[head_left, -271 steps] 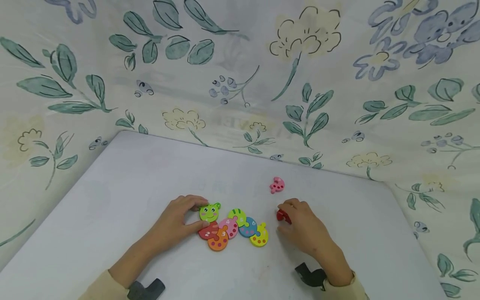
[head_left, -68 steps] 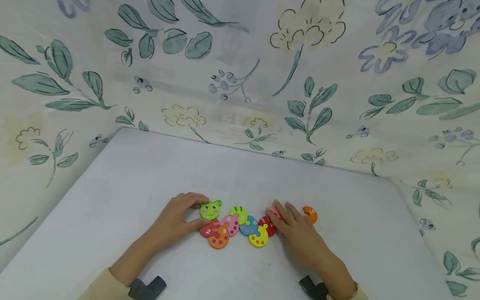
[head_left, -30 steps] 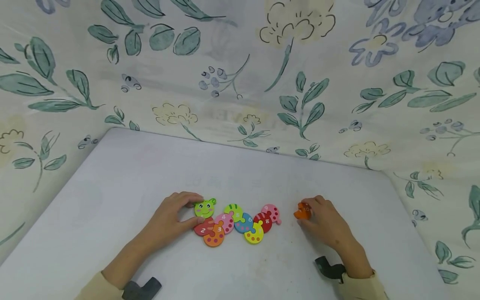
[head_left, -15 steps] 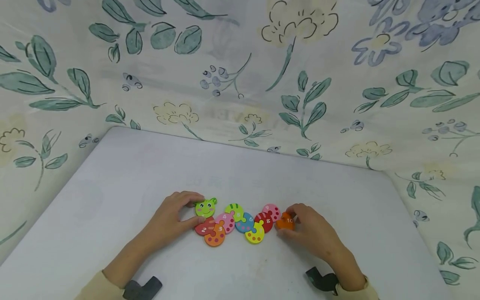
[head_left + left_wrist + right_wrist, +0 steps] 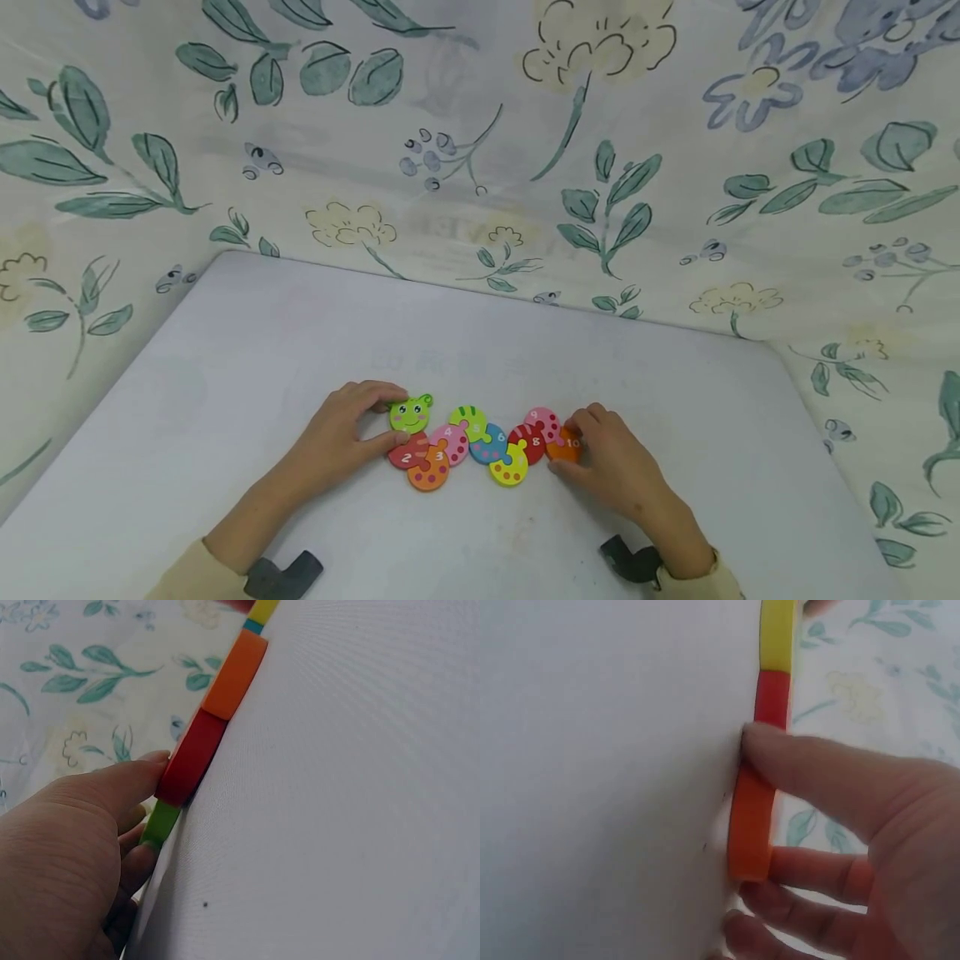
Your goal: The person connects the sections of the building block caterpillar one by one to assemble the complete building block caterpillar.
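Note:
A coloured caterpillar puzzle (image 5: pixel 480 446) lies flat on the white table (image 5: pixel 300 333), its numbered round pieces linked in a wavy row. My left hand (image 5: pixel 397 417) pinches its left end, index on the green head piece (image 5: pixel 410 414) and thumb against the red piece 2 (image 5: pixel 406 457). The left wrist view shows that thumb (image 5: pixel 146 771) touching the red piece (image 5: pixel 191 757). My right hand (image 5: pixel 572 442) pinches the orange piece 10 (image 5: pixel 562 448) at the row's right end, next to the pink piece 9 (image 5: pixel 542 421). In the right wrist view thumb and finger hold the orange piece (image 5: pixel 751 825) by its edge.
Flower-patterned cloth walls (image 5: pixel 480 167) enclose the table at the back and both sides. Dark wrist-camera mounts (image 5: pixel 281 575) sit on both forearms near the front edge. Bare white table (image 5: pixel 712 400) lies on all sides of the puzzle.
My right hand brought the orange piece 10 leftwards from the open table to the row's right end. Before that, the red 8 and pink 9 joined the row. My left hand stayed put.

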Action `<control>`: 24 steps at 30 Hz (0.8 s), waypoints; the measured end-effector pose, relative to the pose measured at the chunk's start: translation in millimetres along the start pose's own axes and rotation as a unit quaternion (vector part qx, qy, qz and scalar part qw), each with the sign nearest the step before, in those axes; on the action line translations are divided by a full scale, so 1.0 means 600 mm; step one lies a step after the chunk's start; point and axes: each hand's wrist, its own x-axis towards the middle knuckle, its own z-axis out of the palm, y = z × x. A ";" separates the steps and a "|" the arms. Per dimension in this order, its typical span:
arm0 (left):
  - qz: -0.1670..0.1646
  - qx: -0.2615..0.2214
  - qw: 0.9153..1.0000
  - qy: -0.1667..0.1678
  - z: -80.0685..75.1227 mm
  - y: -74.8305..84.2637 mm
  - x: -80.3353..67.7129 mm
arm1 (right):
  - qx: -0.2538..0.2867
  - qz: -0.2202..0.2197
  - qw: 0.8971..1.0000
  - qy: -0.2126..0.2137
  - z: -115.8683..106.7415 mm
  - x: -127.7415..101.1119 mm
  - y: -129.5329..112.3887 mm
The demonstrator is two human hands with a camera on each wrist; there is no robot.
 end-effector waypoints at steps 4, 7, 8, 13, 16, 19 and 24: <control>0.002 -0.007 1.000 0.002 0.000 -0.001 -0.001 | 0.015 -0.002 1.000 -0.008 0.003 0.003 0.005; 0.002 -0.007 1.000 0.002 0.000 -0.001 -0.001 | 0.021 -0.006 1.000 -0.012 0.004 0.005 0.010; 0.001 -0.006 1.000 0.002 0.000 -0.001 -0.001 | 0.022 -0.010 1.000 -0.014 0.004 0.005 0.012; 0.001 -0.003 1.000 0.002 0.000 0.000 -0.001 | 0.030 -0.034 0.999 -0.023 0.002 0.005 0.020; 0.002 -0.002 1.000 0.003 0.000 -0.001 -0.001 | 0.045 -0.039 0.998 -0.028 0.000 0.005 0.023; 0.003 -0.002 1.000 0.004 -0.001 -0.001 -0.001 | 0.060 -0.032 0.997 -0.027 -0.001 0.007 0.025; 0.004 -0.005 1.000 0.005 0.000 -0.001 -0.002 | 0.077 -0.021 0.997 -0.022 -0.002 0.008 0.027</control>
